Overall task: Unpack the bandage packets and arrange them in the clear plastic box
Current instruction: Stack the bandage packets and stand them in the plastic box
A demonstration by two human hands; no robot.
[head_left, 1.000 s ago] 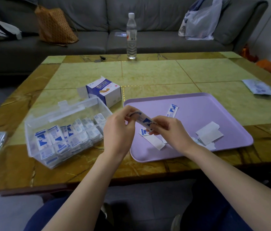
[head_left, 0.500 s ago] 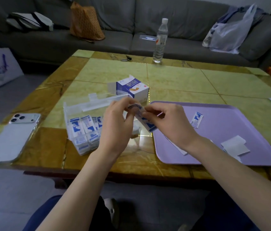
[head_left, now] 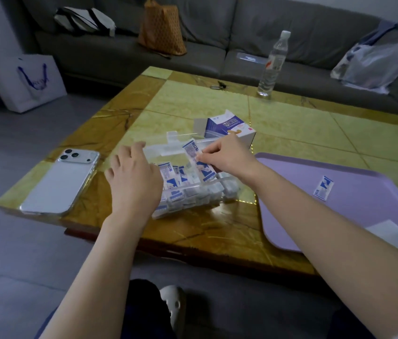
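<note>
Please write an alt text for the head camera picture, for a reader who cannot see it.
A person's right hand pinches a bandage packet over a clear plastic box holding rows of packets; the open left hand lies at the box's left side. A phone lies to the left, a purple tray to the right.

Bare hands [head_left: 135,178] and forearms [head_left: 315,217], dark blue trousers [head_left: 144,310], pale perforated clog [head_left: 172,302]

Blue-and-white bandage packets [head_left: 171,172], lilac tray [head_left: 364,177], yellow-green table [head_left: 193,101] with brown marbled border, grey sofa [head_left: 119,52]
</note>
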